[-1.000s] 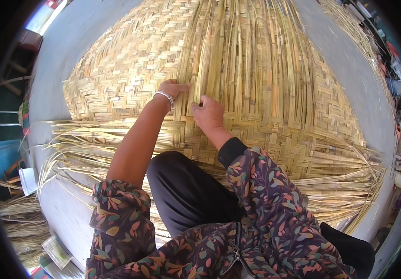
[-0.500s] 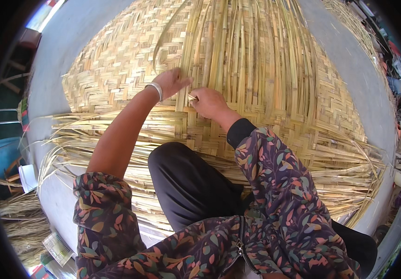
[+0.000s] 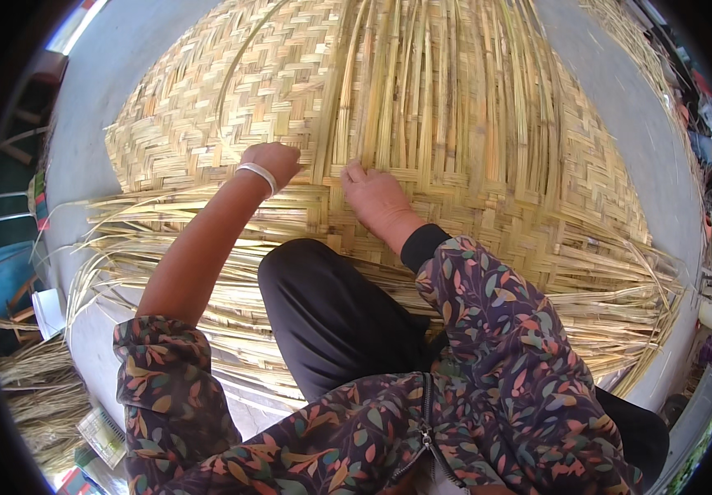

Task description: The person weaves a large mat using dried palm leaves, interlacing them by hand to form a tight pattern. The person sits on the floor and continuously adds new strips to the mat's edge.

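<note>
On the grey floor (image 3: 92, 140), the woven mat (image 3: 174, 107) spreads before the person's bent knee (image 3: 311, 289). The right sleeve (image 3: 496, 322) angles inward and the bare left forearm (image 3: 203, 239) slants forward. The right hand (image 3: 377, 198) sits knuckles-up over the weave, whether pinching anything I cannot tell; the left hand (image 3: 272, 161) is curled closed on a bent strip (image 3: 222, 97).
</note>
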The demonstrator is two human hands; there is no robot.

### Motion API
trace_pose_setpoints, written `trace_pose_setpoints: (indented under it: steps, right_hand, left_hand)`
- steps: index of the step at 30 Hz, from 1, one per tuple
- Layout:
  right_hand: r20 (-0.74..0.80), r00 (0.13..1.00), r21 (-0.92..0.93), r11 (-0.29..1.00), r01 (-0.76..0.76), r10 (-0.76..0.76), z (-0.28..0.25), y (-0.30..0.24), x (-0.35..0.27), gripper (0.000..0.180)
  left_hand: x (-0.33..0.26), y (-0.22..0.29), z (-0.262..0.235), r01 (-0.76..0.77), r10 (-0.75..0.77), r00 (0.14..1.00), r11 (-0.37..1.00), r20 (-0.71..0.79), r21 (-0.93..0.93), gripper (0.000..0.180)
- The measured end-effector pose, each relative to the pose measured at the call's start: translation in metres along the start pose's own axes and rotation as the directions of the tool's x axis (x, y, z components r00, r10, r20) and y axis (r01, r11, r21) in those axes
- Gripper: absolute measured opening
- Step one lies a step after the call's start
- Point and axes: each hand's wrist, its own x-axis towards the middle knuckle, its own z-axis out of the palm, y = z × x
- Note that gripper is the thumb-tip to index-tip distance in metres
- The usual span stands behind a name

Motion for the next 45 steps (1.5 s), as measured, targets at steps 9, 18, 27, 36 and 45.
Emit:
trace_pose_setpoints:
  steps: [9,18,27,36,45]
  right_hand:
    - [0.005,1.000,-0.049,0.999,0.002,-0.002,0.000,-0.010,-0.006,0.032]
    - [0.109,0.976,-0.028,0.981,0.193,-0.189,-0.103,0.117,-0.122,0.024]
    - [0.517,0.851,-0.208,0.978,0.020,0.092,-0.197,0.173,-0.236,0.020]
    - [0.727,0.643,-0.214,0.969,-0.123,0.242,-0.139,0.155,-0.290,0.020]
    - [0.849,0.505,0.197,0.796,-0.572,0.153,-0.164,0.191,-0.281,0.022]
  left_hand:
    - [-0.097,-0.109,-0.024,-0.003,0.058,0.988,0.932,-0.140,0.364,0.020]
    - [-0.228,-0.328,-0.014,0.335,-0.201,0.940,0.704,-0.277,0.626,0.030]
    - [-0.168,-0.242,-0.015,0.385,-0.311,0.896,0.900,-0.317,0.204,0.052]
    - [-0.109,0.223,-0.004,-0.417,0.358,0.908,0.830,-0.218,-0.370,0.027]
    - [-0.108,0.296,0.019,-0.368,0.355,0.928,0.828,-0.113,-0.423,0.053]
